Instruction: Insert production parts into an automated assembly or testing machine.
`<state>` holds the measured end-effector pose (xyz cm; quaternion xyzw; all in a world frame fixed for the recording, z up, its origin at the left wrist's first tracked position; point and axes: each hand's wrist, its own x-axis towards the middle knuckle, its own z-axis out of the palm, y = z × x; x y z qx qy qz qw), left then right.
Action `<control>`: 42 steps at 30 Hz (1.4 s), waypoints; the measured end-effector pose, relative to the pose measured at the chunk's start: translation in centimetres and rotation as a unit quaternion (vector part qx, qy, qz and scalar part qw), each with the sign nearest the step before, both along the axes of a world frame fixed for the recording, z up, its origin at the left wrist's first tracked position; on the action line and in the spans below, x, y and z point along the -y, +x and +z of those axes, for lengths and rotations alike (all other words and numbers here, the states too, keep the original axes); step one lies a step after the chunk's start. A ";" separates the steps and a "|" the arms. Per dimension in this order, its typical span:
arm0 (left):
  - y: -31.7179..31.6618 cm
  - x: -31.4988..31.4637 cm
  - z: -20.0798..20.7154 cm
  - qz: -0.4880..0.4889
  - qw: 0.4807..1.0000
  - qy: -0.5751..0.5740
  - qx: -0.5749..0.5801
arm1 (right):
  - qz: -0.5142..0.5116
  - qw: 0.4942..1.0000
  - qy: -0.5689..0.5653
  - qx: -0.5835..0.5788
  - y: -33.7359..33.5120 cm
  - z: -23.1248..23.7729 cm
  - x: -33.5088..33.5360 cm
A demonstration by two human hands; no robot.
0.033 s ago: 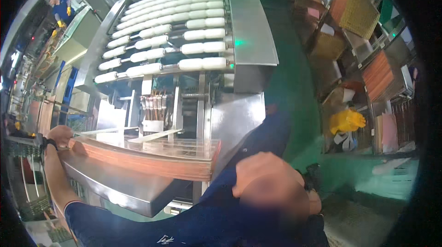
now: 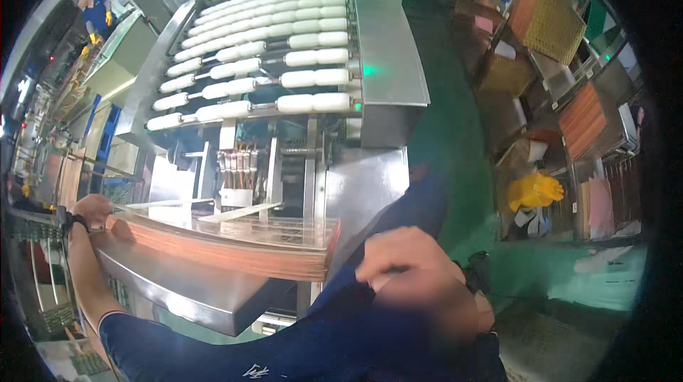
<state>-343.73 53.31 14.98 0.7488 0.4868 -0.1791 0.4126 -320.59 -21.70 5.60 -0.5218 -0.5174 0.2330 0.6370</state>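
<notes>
A stack of thin copper-coloured sheets (image 2: 220, 248) lies on a steel ledge (image 2: 171, 286) in front of me, with clear, glossy edges along its top. My left hand (image 2: 92, 208) is at the stack's left end, touching or very close to it; its fingers are mostly hidden. Held close to my body, right of the stack, my right hand (image 2: 409, 257) has its fingers curled in, with a small dark gap by the thumb. Its lower part is blurred, so whether anything sits inside it does not show.
Beyond the stack, a steel machine carries rows of white rollers (image 2: 306, 58). On the right, a shelf rack holds copper-coloured panels (image 2: 583, 119) and yellow gloves (image 2: 535, 191). A person (image 2: 96, 16) in yellow gloves stands at the far left.
My right hand has shifted slightly upward, and a dark gap now shows between thumb and fingers. My left hand and the stack look unmoved.
</notes>
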 end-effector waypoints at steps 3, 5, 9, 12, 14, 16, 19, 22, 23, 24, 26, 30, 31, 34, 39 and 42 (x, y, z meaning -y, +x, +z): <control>1.2 2.3 0.4 -0.032 0.985 0.152 -0.080 | -0.093 0.994 -0.051 -0.027 0.7 -1.8 -1.7; 2.3 2.7 0.8 -0.044 0.982 0.159 -0.093 | -0.147 0.982 -0.089 -0.079 0.3 -2.5 -2.5; 2.8 2.5 1.1 -0.058 0.979 0.163 -0.105 | -0.139 0.986 -0.069 -0.067 -0.3 -3.5 -3.4; 2.9 1.1 0.5 -0.081 0.977 0.171 -0.100 | -0.131 0.979 -0.115 -0.104 -0.7 -4.0 -3.3; 3.3 0.9 0.3 -0.045 0.985 0.145 -0.087 | -0.136 0.974 -0.138 -0.118 -0.8 -5.1 -3.1; 3.8 1.0 0.1 -0.012 0.988 0.136 -0.077 | -0.142 0.968 -0.161 -0.133 -0.8 -5.8 -3.1; -2.8 -5.8 -0.2 -0.248 0.937 0.228 -0.094 | -0.131 0.964 -0.161 -0.165 -0.8 -6.3 -3.3; 4.3 1.6 0.0 -0.010 0.982 0.161 -0.094 | -0.169 0.956 -0.182 -0.157 -0.9 -7.4 -3.4; 3.8 2.2 0.4 -0.023 0.983 0.158 -0.094 | -0.173 0.952 -0.193 -0.163 -0.8 -7.8 -3.5; 3.4 2.6 0.6 -0.019 0.982 0.159 -0.096 | -0.177 0.948 -0.204 -0.168 -0.8 -8.1 -3.6; 2.7 3.1 0.9 -0.018 0.986 0.147 -0.077 | -0.171 0.946 -0.201 -0.188 -0.7 -8.7 -3.8; 1.5 1.5 0.6 -0.028 0.984 0.151 -0.093 | -0.171 0.939 -0.208 -0.212 -0.6 -9.9 -4.3; 1.3 1.2 0.5 -0.026 0.984 0.152 -0.092 | -0.170 0.940 -0.208 -0.211 -0.6 -10.0 -4.4; 0.9 0.7 0.5 -0.034 0.986 0.134 -0.093 | -0.173 0.933 -0.214 -0.233 -0.5 -10.8 -4.5; 1.5 2.7 1.0 0.043 0.982 0.140 0.116 | -0.172 0.933 -0.198 -0.247 -0.4 -11.4 -4.4; 2.2 4.6 2.3 0.030 0.986 0.087 0.141 | -0.174 0.932 -0.207 -0.241 -0.4 -10.9 -4.5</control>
